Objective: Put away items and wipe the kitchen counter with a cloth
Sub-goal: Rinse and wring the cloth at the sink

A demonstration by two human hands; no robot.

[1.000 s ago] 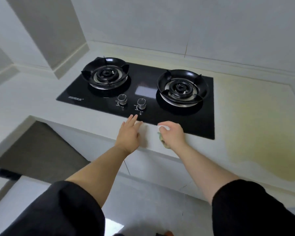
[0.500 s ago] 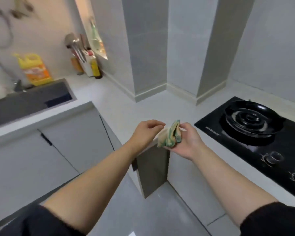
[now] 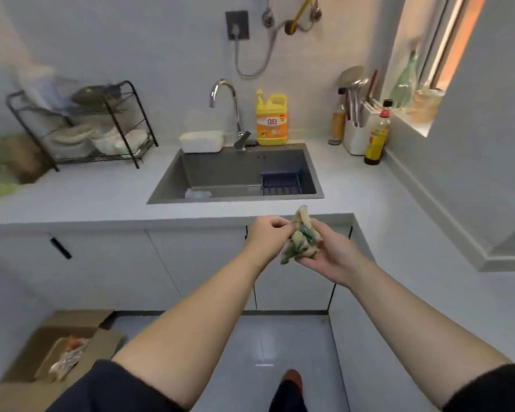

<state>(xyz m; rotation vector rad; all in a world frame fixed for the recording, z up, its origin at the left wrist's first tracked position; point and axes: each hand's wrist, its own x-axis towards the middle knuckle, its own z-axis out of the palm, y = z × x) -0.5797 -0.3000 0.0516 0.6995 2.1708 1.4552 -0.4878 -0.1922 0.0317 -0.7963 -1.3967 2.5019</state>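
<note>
A crumpled green and beige cloth (image 3: 301,239) is held in the air in front of the counter edge (image 3: 173,218). My right hand (image 3: 327,257) cups it from below with curled fingers. My left hand (image 3: 265,233) pinches the cloth's left side at its fingertips. Both hands sit just below the grey sink (image 3: 235,176), which is set into the pale counter.
Behind the sink stand a tap (image 3: 226,105), a yellow detergent bottle (image 3: 271,120) and a white box (image 3: 201,141). A black dish rack (image 3: 84,126) is at the left, bottles and a utensil holder (image 3: 357,129) at the right. A cardboard box (image 3: 51,358) lies on the floor.
The view swung left from the hob to the sink. The cloth left the counter by the hob and is now held up by both hands before the sink.
</note>
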